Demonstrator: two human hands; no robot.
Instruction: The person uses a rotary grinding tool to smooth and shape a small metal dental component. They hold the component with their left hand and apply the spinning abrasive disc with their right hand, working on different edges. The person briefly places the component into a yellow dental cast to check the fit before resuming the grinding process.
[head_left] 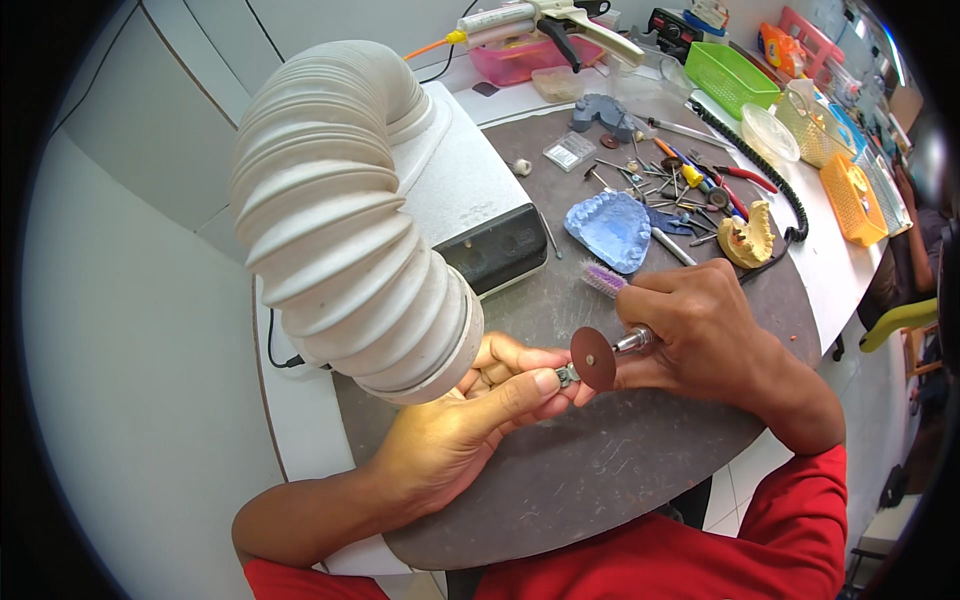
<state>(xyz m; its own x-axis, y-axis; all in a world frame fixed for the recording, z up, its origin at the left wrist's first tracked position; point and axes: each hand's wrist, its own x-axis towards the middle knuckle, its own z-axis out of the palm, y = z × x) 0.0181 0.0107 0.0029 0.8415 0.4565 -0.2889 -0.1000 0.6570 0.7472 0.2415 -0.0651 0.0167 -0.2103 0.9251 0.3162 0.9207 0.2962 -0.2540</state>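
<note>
Metal piece [567, 376] pinched in left fingers [525, 394], just left of brown disc [590, 362]. Right fingers [645, 303] closed round disc's handpiece [634, 340]. Beyond disc, blue mould [610, 228]; left of disc, white hose [335, 220] partly hiding left hand [440, 440].

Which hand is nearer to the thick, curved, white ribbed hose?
Left. The left hand is at the open end of the hose; the right hand is farther away, toward the right.

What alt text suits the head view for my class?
A person's right hand holds a rotary tool, its brown disc close to a small grey piece pinched in the left hand. A ribbed white hose arches at left; a blue dental model and small tools lie on the grey tabletop.
</note>
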